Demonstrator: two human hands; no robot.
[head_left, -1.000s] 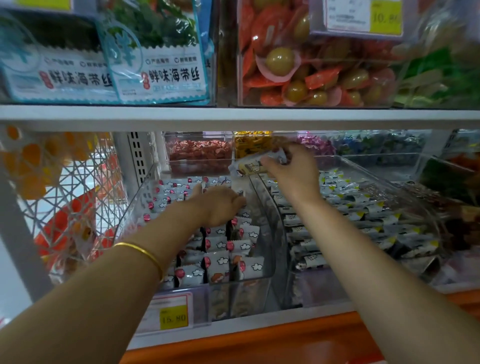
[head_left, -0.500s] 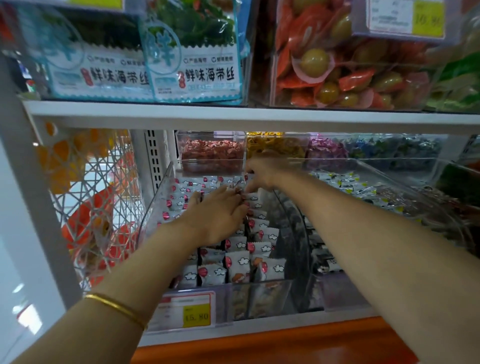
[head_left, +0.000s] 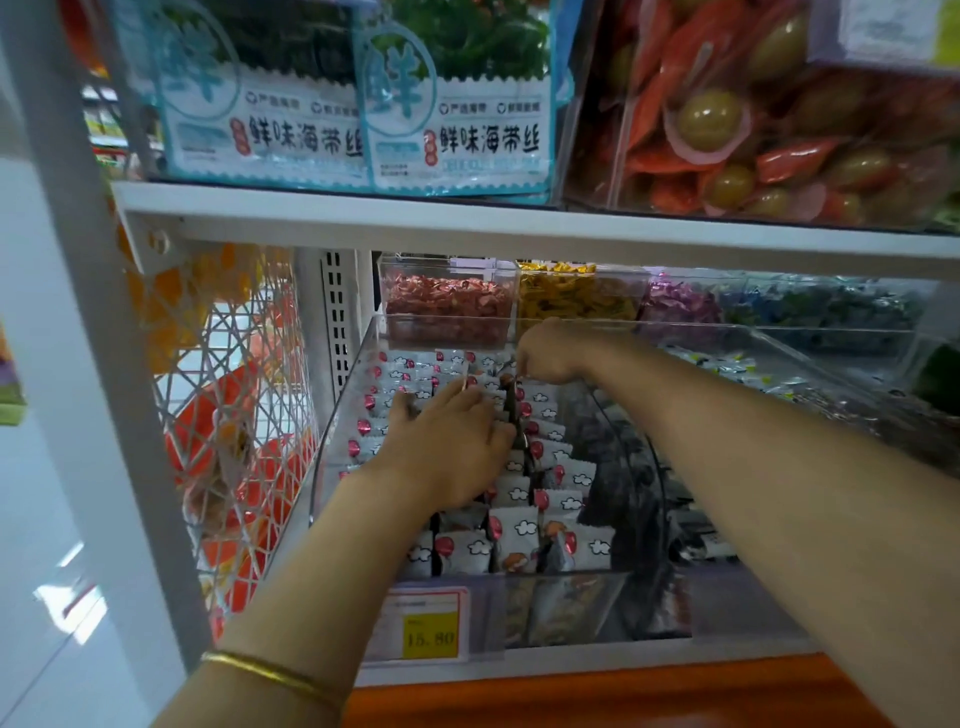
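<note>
A clear plastic bin (head_left: 340, 415) on the lower shelf holds rows of white snack packets (head_left: 519, 530) printed with clouds and red dots. My left hand (head_left: 447, 452) lies palm down on the middle rows, fingers stretched forward and pressing the packets. My right hand (head_left: 550, 353) reaches over to the back of the same bin. Its fingers curl downward and pinch a packet at the rear row; the packet itself is mostly hidden under the fingers.
A neighbouring clear bin (head_left: 727, 364) on the right holds other packets. Small tubs of red candies (head_left: 447, 301) and yellow candies (head_left: 576, 296) stand behind. The upper shelf (head_left: 519, 223) hangs low overhead. A white wire rack (head_left: 223, 415) is at left, a price tag (head_left: 428, 631) in front.
My right hand carried a packet from over the right bin to the back of the left bin. My left hand slid slightly forward over the rows. The view moved closer.
</note>
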